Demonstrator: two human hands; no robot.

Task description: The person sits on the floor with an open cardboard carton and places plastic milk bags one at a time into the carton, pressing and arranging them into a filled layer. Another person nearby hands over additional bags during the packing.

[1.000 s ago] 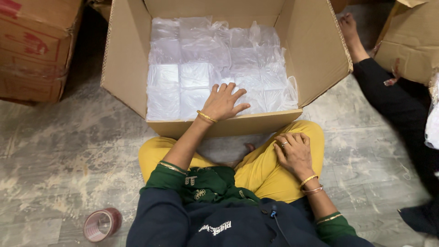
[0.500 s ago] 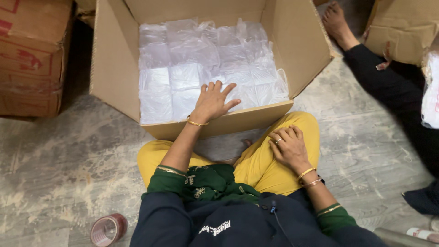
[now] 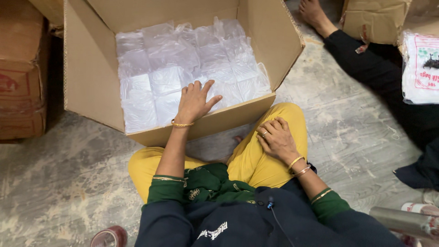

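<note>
While the left hand [image 3: 194, 100] lies flat, fingers spread, on the clear packets [image 3: 183, 68] in the cardboard box [image 3: 91, 82] at upper centre, press evenly; the right hand [image 3: 276, 139] rests loosely curled, empty, on the knee.

Floor [image 3: 68, 183]: grey, mottled concrete with pale streaks, evenly lit without hard shadows. Stacked brown cartons [image 3: 23, 87] stand at 9 o'clock. A further brown carton [image 3: 372, 20] sits at 1 o'clock. A red tape roll [image 3: 109, 237] lies on the floor at 7 o'clock.
</note>
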